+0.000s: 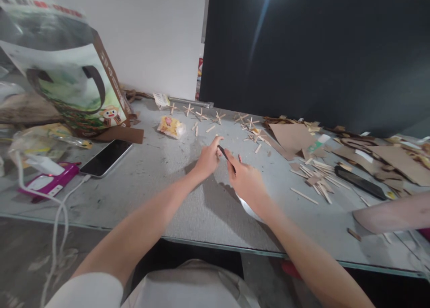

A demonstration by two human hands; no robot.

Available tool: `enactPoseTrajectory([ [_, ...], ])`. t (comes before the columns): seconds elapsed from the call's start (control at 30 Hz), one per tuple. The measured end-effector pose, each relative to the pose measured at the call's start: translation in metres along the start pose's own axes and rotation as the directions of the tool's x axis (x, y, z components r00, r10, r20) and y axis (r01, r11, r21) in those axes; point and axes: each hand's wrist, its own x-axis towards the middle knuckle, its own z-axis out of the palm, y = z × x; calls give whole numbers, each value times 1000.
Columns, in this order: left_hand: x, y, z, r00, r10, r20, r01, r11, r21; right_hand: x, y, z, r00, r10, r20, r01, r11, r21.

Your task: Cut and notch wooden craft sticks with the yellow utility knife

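Observation:
My right hand (247, 180) is wrapped round a dark, narrow tool (223, 152) over the middle of the grey table (188, 209). The tool's tip points up and left, to the fingers of my left hand (208, 158). My left hand is closed in a pinch at that tip; what it pinches is too small to make out. A small reddish end shows above my right hand. Something white and shiny lies partly hidden under my right wrist. Beyond my hands, several star shapes made of small wooden sticks (201, 114) stand in a row.
Loose wooden sticks (304, 196), cardboard scraps (292, 137) and a black utility knife (361, 182) lie at right. A person's forearm (396, 211) rests at the right edge. At left are a phone (106, 158), a purple device (53, 181), cables and a large printed bag (77, 84).

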Motion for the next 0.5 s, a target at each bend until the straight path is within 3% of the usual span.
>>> enactPoseTrajectory([
  [0.07,3,-8,-2,991,-118,-61,116,993,-33,-3,-2,-2,1000,-10,-5,10,1000,-11],
  [0.13,7,-16,-11,952,-262,-159,257,965,-50,-7,-4,-5,999,-35,-34,34,999,-19],
  [0.2,10,-20,-23,935,-295,-196,290,955,-53,-10,-5,-8,993,-67,-97,67,998,-5],
  [0.27,10,-16,-31,934,-318,-165,302,946,-119,-10,-2,-9,983,-92,-161,102,994,51],
  [0.4,3,10,-22,979,-202,-12,183,909,-374,-6,6,-7,977,-81,-197,117,976,182],
  [0.5,-1,24,-10,991,-132,13,122,866,-484,-5,8,-8,975,-61,-213,108,970,216],
])
